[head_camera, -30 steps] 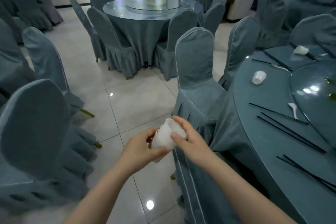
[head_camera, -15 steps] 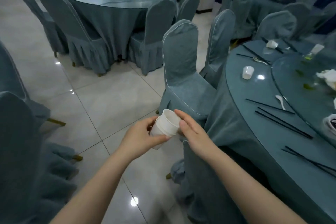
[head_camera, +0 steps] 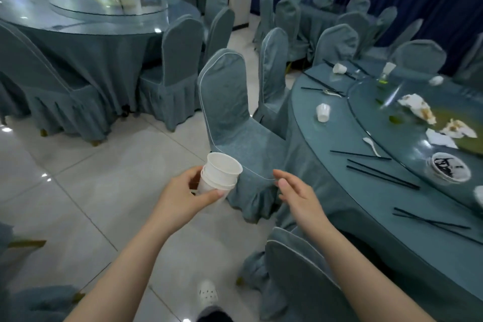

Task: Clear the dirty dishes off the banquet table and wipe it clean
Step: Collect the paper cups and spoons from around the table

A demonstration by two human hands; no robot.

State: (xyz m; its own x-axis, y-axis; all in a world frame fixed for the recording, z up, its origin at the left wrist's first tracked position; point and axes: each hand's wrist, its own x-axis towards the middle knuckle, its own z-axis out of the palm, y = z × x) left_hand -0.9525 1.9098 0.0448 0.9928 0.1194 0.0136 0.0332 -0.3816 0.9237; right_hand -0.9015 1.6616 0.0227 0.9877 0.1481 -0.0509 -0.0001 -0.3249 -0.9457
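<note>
Currently logged: our left hand [head_camera: 183, 197] had its grip wrapped round a stack of white paper cups [head_camera: 219, 174], thumb across the front, stack tilted with the mouth up and to the right. Stack was held over the floor [head_camera: 104, 185], just left of the nearest covered chair [head_camera: 232, 123], off the table. Our right hand [head_camera: 298, 196] hung beside it, apart from the cups, fingers loosely bent, grip holding nothing.

Banquet table [head_camera: 339, 191] sat to our right, blue cloth under glass, with a glass turntable [head_camera: 418, 149] on it. Still on the table rim: one white cup lying on its side [head_camera: 322, 112], another tipped cup [head_camera: 339, 68] at the far edge, a white plastic spoon [head_camera: 371, 145], several pairs of black chopsticks [head_camera: 381, 174]. A round bowl with dark residue [head_camera: 448, 168] stood at the turntable edge. Crumpled stained napkins [head_camera: 418, 108] lay on the turntable next to a yellowish spill.

Second covered table [head_camera: 86, 26] was behind left. Our white shoe [head_camera: 207, 295] showed at the bottom edge.
</note>
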